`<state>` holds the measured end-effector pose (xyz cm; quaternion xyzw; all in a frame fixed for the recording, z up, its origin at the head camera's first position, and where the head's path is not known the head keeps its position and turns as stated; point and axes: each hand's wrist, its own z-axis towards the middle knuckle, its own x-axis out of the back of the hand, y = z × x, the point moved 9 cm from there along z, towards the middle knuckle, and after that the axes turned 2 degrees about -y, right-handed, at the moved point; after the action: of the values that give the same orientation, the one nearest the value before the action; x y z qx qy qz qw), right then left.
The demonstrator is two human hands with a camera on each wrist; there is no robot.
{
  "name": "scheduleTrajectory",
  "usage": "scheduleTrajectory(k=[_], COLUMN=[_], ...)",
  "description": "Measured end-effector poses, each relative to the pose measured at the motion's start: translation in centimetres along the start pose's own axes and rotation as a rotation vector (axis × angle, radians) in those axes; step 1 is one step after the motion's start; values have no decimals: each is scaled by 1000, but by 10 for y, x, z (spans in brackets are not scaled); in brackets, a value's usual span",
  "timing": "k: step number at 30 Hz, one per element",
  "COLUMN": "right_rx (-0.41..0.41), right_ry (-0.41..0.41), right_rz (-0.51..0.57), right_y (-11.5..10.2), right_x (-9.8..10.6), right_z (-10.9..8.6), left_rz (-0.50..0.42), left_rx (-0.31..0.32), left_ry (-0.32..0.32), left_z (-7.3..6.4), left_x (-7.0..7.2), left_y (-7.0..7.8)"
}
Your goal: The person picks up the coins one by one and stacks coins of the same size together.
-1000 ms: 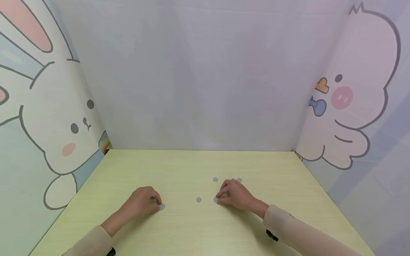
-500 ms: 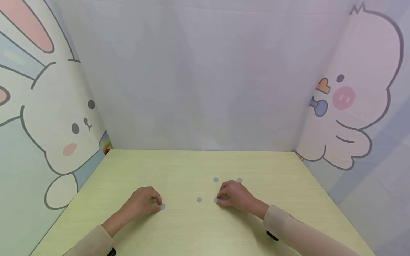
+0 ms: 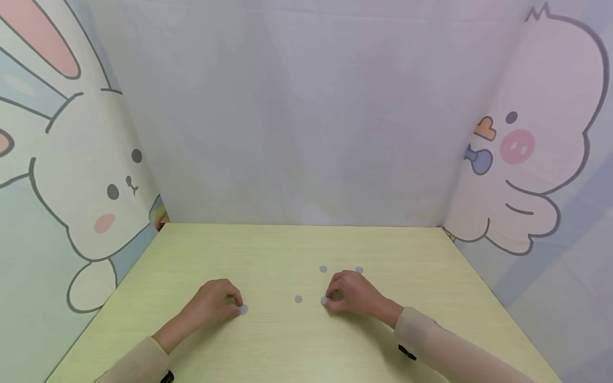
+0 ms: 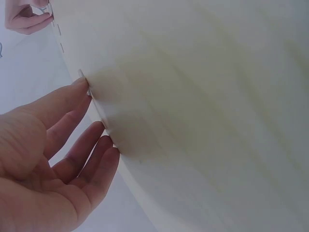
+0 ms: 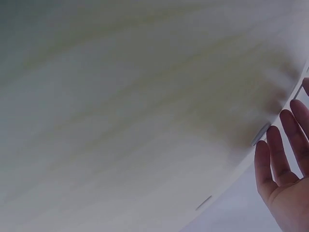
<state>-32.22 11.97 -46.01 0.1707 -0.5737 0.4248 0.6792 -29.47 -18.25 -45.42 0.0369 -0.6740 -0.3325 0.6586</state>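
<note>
On the left of the table, in the head view, my left hand (image 3: 210,303) pinches the edge of a small flat grey disc (image 3: 244,309) between thumb and index finger. The left wrist view shows that disc (image 4: 81,73) edge-on at the thumb tip, the other fingers curved down to the tabletop. Right of centre, my right hand (image 3: 354,292) pinches another grey disc (image 3: 324,301) by its right side. A third disc (image 3: 298,299) lies flat between the hands. Beyond the right hand lie two more, one disc (image 3: 323,269) to its left and one disc (image 3: 359,269) just behind its knuckles.
The pale yellow wooden table (image 3: 268,351) ends at a plain whitish curtain (image 3: 297,133) behind. Cloth walls stand at both sides, with a printed rabbit (image 3: 86,175) at left and a printed pink-cheeked animal (image 3: 541,106) at right.
My right hand and the disc in its fingers have shifted very slightly towards me. The left hand and the loose discs keep their places; the head view has turned a little.
</note>
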Motion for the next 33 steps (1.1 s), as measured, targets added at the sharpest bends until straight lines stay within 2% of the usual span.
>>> scheduleTrajectory(k=[9,17,27,33], right_rx=[20,72,137,115], right_ry=[29,83,136,117], right_rz=[2,-14,50,71], right_y=[-3,-12,-28,-36], right_x=[4,8,10,6], right_z=[2,12,27,38], left_rz=[-4,-11,-6,-8], left_rx=[5,19,36,32], left_ry=[-3,-6,-5,7], left_z=[-1,0,0,0], left_x=[0,0,-1,-1], left_y=[1,1,0,0])
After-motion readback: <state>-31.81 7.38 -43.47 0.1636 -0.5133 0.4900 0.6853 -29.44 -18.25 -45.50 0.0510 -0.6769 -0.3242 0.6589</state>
